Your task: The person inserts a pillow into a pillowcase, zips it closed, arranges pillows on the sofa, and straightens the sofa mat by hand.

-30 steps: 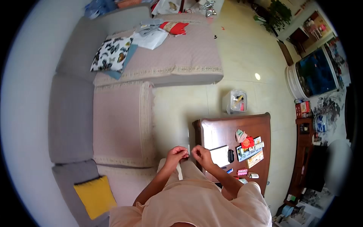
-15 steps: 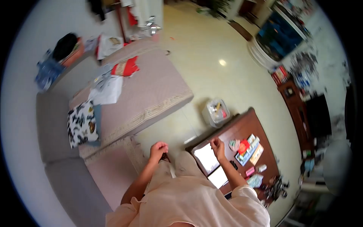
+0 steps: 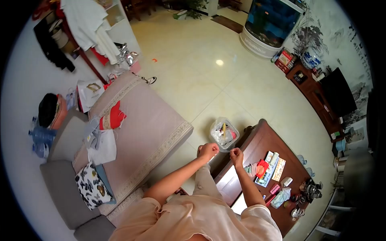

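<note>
My left hand (image 3: 209,150) is closed, its fingers curled together, just in front of the bin. Whatever it may hold is too small to make out. My right hand (image 3: 236,155) is held in a pinch close by on the right, over the table's left edge, and I cannot tell what is in it. Beyond both hands stands a clear plastic waste bin (image 3: 212,134) with a bag liner. Inside it lie a yellowish piece of litter (image 3: 224,128) and some white and pink litter.
The brown wooden table (image 3: 249,150) at right carries boxes, a red cloth item (image 3: 262,168), a pink item (image 3: 274,188) and a plastic packet (image 3: 281,197). A sofa (image 3: 148,116) with a butterfly cushion (image 3: 92,186) runs along the left. A fish tank (image 3: 270,22) stands far off.
I have moved forward toward the bin. My left hand has swung right and come near my right hand; both are now in front of the bin. The view has shifted with me.
</note>
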The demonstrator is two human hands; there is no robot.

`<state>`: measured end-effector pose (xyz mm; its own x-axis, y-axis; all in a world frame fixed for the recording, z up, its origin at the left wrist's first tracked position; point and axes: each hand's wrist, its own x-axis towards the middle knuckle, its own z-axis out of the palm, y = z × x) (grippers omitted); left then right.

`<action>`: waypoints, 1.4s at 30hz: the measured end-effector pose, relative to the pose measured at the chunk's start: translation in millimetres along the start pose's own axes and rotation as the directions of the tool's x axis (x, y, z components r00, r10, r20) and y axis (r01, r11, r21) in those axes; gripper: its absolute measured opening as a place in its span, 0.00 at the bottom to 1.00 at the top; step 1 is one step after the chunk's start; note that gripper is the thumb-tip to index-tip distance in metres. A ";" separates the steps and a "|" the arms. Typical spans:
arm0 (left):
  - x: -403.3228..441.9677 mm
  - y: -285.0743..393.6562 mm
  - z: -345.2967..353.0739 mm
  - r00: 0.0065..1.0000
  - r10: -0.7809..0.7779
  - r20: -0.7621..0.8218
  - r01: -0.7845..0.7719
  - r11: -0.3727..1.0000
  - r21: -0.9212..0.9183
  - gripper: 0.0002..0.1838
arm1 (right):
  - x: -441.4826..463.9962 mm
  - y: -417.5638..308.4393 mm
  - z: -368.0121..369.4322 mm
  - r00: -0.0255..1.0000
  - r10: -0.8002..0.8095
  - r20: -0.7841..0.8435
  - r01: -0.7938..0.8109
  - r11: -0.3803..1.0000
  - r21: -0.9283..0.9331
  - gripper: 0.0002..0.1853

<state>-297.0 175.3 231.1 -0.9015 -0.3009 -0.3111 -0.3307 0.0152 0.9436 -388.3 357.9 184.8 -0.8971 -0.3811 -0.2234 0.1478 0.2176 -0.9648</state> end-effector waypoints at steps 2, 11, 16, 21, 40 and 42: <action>48.7 4.4 12.2 1.000 -0.027 -0.004 0.027 0.999 0.028 0.03 | 46.1 23.2 -5.5 1.000 0.005 -0.023 -0.008 0.993 -0.116 0.06; 195.1 0.9 52.0 0.990 0.103 -0.096 -0.048 0.886 0.462 0.11 | 160.2 25.8 -40.2 0.997 0.067 -0.029 -0.073 0.872 -0.485 0.09; 228.1 11.4 45.5 0.997 -0.051 -0.060 0.074 0.870 0.487 0.11 | 189.8 10.1 -55.2 0.995 0.079 -0.055 -0.095 0.737 -0.669 0.07; 226.2 33.8 41.1 0.998 -0.065 -0.023 0.068 0.851 0.521 0.34 | 197.1 16.2 -50.9 0.979 0.191 -0.070 -0.186 0.699 -0.691 0.18; -205.2 -219.2 -181.1 0.392 -0.613 -0.686 0.299 0.790 -0.535 0.23 | 192.8 49.1 117.8 0.471 0.456 0.755 0.503 0.565 -0.654 0.10; -284.8 -275.5 -156.4 0.259 -0.537 -0.803 0.384 0.820 -0.424 0.18 | 152.7 17.2 173.9 0.524 0.528 0.668 0.296 0.622 -0.725 0.10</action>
<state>94.6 107.7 77.5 0.1683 -0.8519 -0.4960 -0.4992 -0.5075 0.7023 -450.4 147.2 109.9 -0.1139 -0.6850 -0.7195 -0.4756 0.6735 -0.5659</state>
